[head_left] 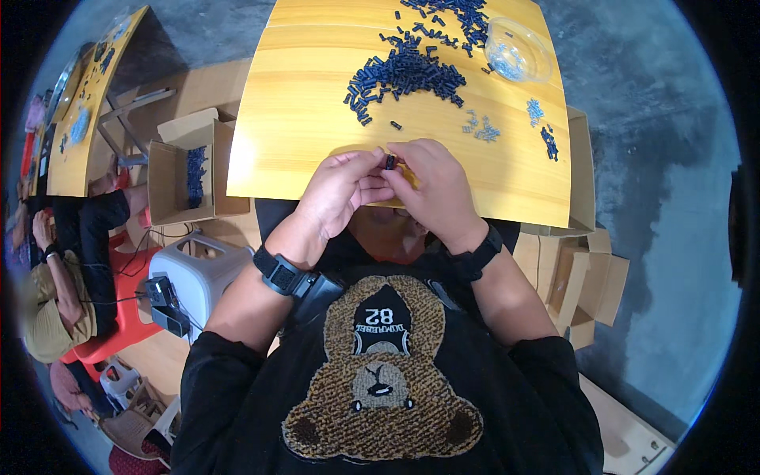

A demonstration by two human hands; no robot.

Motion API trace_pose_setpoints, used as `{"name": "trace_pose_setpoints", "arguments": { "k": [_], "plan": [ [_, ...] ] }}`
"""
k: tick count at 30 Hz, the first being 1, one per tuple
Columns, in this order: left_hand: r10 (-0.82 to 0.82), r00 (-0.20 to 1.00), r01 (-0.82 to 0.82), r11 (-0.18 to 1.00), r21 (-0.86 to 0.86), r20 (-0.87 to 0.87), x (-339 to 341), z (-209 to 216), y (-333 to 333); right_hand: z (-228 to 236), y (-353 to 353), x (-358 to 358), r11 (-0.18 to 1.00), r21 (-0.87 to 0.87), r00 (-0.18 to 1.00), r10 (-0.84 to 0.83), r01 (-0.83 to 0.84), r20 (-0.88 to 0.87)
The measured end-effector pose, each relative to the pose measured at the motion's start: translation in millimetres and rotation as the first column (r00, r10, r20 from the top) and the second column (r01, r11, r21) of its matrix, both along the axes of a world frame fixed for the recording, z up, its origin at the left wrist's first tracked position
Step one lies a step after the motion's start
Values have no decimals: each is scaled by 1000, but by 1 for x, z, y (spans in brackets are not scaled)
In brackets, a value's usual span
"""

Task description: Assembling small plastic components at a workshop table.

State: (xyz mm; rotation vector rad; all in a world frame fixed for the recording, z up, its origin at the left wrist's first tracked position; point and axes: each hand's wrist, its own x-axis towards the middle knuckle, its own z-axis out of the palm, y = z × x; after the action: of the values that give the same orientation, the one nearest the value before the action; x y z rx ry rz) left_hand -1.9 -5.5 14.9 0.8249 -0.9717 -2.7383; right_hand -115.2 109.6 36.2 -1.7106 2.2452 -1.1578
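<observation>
Over the near edge of the wooden table (pixel 301 134), my two hands meet around a small black cylindrical part (pixel 389 161). The thumb and fingers of my left hand (pixel 342 188) pinch it from the left. My right hand (pixel 435 184) closes on it from the right, thumb below and index finger above. Just beyond my hands lies a single loose black part (pixel 396 125). Farther back spreads a large heap of the same black parts (pixel 408 75). Small clear pieces (pixel 483 128) lie to the right of the heap.
A clear round tub (pixel 518 51) with small pieces stands at the far right. More clear pieces (pixel 535 111) and black parts (pixel 549 142) lie below it. An open carton (pixel 178 178) holding dark parts is left of the table. Another person (pixel 59 293) sits farther left, beyond a grey stool (pixel 194 273).
</observation>
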Motion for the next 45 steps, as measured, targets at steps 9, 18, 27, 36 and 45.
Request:
{"name": "trace_pose_setpoints", "arguments": {
  "k": [9, 18, 27, 36, 45],
  "plan": [
    [15, 1000, -14, 997, -70, 19, 0, -1, 4, -4, -3, -1, 1000, -8, 1000, 3, -4, -21],
    [8, 999, -6, 998, -55, 50, -2, 0, 3, -6, -5, -1, 1000, 10, 999, 4, -4, -41],
    [2, 999, 1, 997, -78, 48, -2, -3, 4, -1, -8, -6, 997, 21, 996, 74, -73, -46],
    [-79, 997, 78, 996, -46, -26, 2, -4, -2, 1, -13, -51, 975, 173, 941, -186, 141, 283],
    [-76, 996, 74, 996, -41, -39, 5, -4, -3, -22, -38, -45, 973, 185, 962, -177, 140, 205]
  ]
}}
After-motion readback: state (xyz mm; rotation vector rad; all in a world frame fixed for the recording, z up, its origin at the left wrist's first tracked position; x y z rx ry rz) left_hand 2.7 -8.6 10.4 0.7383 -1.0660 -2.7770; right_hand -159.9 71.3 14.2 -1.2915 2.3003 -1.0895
